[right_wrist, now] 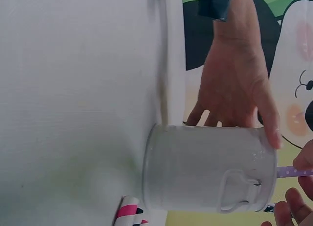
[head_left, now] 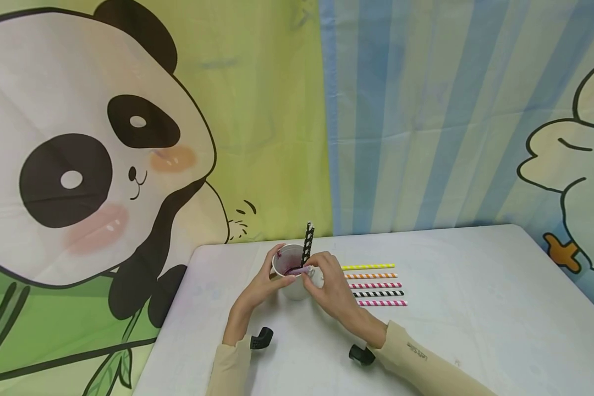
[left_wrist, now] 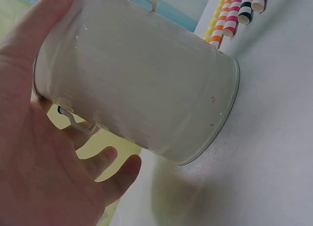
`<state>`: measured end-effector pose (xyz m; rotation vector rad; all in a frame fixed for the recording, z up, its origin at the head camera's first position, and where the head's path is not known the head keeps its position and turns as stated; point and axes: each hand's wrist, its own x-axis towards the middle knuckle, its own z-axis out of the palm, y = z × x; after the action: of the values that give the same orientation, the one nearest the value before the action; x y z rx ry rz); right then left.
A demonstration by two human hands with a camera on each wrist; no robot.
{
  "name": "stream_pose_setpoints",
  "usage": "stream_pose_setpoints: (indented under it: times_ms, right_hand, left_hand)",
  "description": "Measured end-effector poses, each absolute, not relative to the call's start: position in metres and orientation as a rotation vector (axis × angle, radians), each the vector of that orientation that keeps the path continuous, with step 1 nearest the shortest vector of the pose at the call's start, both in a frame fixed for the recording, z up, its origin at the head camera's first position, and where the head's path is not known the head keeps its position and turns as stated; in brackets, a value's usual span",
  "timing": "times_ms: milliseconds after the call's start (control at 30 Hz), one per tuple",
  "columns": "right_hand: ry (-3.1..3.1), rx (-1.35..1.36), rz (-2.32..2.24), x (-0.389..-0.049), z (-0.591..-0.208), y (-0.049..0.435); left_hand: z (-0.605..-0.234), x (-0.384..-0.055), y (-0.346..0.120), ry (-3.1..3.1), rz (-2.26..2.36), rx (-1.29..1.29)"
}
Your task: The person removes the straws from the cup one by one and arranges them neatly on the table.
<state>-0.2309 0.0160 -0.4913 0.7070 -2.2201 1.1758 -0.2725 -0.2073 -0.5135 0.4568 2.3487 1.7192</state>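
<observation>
A small white bucket [head_left: 296, 291] with side handles stands upright on the table. My left hand [head_left: 261, 287] grips its rim from the left, thumb on the near side and fingers round the back. At the rim's right side my right hand [head_left: 333, 287] pinches a purple paper straw with white dots [right_wrist: 288, 172], which slants over the rim with its lower end inside the bucket. Black straws with white dots [head_left: 307, 245] stand in the bucket, leaning on the far rim. The bucket's bottom inside is partly hidden.
Right of the bucket, striped straws lie in a row on the white table [head_left: 475, 308]: yellow [head_left: 371, 267], orange [head_left: 376, 275], red [head_left: 378, 285], black [head_left: 382, 293] and pink [head_left: 385, 303]. My right hand covers their left ends. A printed curtain [head_left: 272, 137] hangs behind.
</observation>
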Motion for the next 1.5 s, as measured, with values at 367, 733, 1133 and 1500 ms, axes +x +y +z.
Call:
stream_pose_setpoints:
  times_ms: [367,733,1133,1500]
  right_hand:
    - [-2.214,0.685,1.263,-0.219,-0.474,0.022]
    - [-2.191,0.652,1.341,-0.207,-0.453,0.030]
    - [-2.185,0.616,1.392,-0.190,-0.435,0.039]
    - [-2.143,0.606,1.425,-0.181,-0.421,0.047]
  left_hand:
    - [-0.513,-0.271,-0.207,2.344,1.721,0.459]
    - [-0.512,-0.272,-0.207,2.340,1.730,0.450]
    - [-0.513,-0.271,-0.208,2.359,1.709,0.450]
    - [-0.497,-0.263,-0.204,2.333,1.718,0.430]
